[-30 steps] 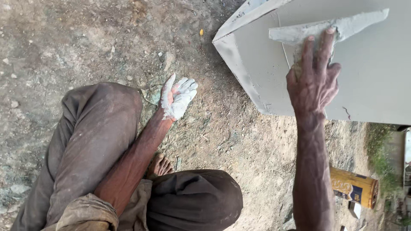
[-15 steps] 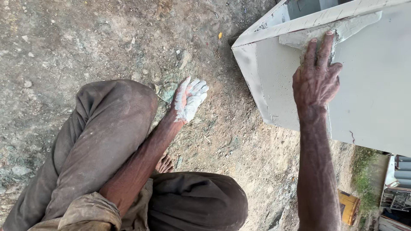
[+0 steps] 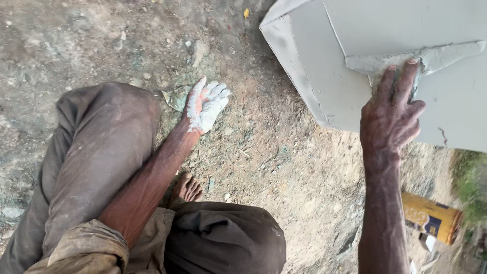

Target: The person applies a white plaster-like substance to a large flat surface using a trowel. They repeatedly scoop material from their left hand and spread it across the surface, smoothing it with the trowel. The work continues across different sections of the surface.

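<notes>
Bare dirt ground (image 3: 284, 167) under plastered slab (image 3: 355, 30)

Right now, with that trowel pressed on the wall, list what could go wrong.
1. The right hand presses the loaded trowel near the wall's corner edge; a slip could likely scrape the smooth grey wall or drop wet plaster.
2. The left hand, coated in white plaster, hangs over the dirt ground; grit may stick to it.
3. The bare foot sits among stones.

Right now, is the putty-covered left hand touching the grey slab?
No, the putty-covered left hand hangs over bare dirt ground, apart from the grey slab.
</notes>
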{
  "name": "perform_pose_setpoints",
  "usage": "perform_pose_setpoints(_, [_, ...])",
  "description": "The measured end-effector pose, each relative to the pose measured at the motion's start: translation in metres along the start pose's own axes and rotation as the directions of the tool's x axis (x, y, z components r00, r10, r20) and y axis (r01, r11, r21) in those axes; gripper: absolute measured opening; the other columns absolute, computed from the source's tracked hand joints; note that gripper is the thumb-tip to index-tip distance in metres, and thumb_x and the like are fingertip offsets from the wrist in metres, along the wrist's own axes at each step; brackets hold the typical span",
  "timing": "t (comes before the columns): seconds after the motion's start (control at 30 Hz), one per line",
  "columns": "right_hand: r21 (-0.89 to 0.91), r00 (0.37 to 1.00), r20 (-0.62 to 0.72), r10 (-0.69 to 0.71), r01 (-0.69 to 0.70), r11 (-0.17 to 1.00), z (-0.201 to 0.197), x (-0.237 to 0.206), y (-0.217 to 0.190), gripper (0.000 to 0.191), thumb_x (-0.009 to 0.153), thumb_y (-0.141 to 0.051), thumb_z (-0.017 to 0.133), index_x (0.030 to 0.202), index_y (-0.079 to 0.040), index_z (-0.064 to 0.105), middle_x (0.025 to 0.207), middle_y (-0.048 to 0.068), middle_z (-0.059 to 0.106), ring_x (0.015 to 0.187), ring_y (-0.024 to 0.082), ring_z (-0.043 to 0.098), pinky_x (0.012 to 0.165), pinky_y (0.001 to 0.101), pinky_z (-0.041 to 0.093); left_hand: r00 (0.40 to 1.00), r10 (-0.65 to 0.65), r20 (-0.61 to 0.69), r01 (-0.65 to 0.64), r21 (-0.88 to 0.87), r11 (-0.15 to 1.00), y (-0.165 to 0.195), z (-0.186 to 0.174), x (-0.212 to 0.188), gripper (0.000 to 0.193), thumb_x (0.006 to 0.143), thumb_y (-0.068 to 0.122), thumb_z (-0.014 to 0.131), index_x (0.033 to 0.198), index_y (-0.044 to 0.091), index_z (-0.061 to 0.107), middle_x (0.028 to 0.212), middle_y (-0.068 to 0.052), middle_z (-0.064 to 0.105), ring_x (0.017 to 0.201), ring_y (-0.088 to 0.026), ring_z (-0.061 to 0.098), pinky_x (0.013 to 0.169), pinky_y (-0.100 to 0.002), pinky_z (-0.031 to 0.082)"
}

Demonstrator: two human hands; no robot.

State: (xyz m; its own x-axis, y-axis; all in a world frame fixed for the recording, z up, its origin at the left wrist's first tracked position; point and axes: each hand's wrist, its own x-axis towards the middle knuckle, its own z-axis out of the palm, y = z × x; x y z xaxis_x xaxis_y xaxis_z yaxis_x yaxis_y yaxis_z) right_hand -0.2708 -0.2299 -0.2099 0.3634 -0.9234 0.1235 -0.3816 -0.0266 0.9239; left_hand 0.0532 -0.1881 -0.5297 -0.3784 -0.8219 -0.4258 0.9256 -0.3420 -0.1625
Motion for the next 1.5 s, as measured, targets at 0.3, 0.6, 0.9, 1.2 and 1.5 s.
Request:
perform_pose_setpoints(0.3, [0.003,0.931,0.336,0.145,-0.155,0.988,0.06,-0.16,0.07,0.06,0.106,-0.023,0.073,0.159,-0.016,0.046,0.179,0.005,0.023,0.104,0.038,0.064,0.055,0.0411,0.063,0.996,-0.069,0.06,0.057,0.184,0.981,-0.015,-0.002,-0.004,0.099,0.09,0.053,0.065,0.158,-0.006,0.022,0.163,-0.027,0.037,0.145,-0.04,0.049,0.123,-0.053,0.033])
perform_pose_setpoints(0.6, [0.652,0.979,0.128,0.159,-0.204,0.73,0.025,-0.227,0.024,0.047,0.105,-0.008,0.064,0.151,-0.004,0.057,0.168,0.022,0.043,0.144,0.037,0.058,0.082,0.0474,0.066,0.849,-0.42,0.321,0.348,0.259,0.901,-0.156,0.046,0.004,0.057,0.102,0.065,0.071,0.094,0.013,0.048,0.085,-0.005,0.051,0.089,-0.021,0.056,0.08,-0.033,0.052])
perform_pose_setpoints(0.9, [0.871,0.942,0.321,0.097,-0.253,-0.422,-0.128,-0.172,-0.249,0.085,0.081,-0.013,0.066,0.162,-0.008,0.038,0.17,0.022,0.032,0.158,0.041,0.028,0.127,0.0599,0.025,0.979,-0.205,-0.012,0.205,0.104,0.973,-0.123,0.04,-0.001,0.108,0.081,0.088,0.047,0.142,0.0,0.033,0.145,-0.019,0.044,0.128,-0.028,0.05,0.108,-0.043,0.039])
perform_pose_setpoints(1.2, [0.182,0.715,0.601,-0.357,-0.557,-0.81,-0.106,-0.202,-0.297,0.085,0.086,-0.01,0.064,0.165,-0.019,0.036,0.126,0.016,0.055,0.094,0.027,0.055,0.065,0.0355,0.057,0.931,-0.189,0.313,0.069,0.359,0.931,-0.024,0.026,-0.011,0.125,0.087,0.084,0.047,0.162,-0.009,0.011,0.171,-0.032,0.02,0.16,-0.04,0.027,0.133,-0.054,0.019])
perform_pose_setpoints(1.5, [-0.843,0.896,-0.051,-0.441,-0.275,-0.463,-0.093,-0.199,-0.28,0.052,0.106,-0.029,0.065,0.146,-0.003,0.044,0.093,0.013,0.059,0.072,0.021,0.065,0.055,0.0285,0.062,0.655,-0.742,0.142,0.248,0.887,0.389,-0.078,0.022,0.014,0.129,0.072,0.096,0.028,0.165,0.009,0.009,0.172,-0.017,0.012,0.161,-0.032,0.016,0.125,-0.063,0.019])
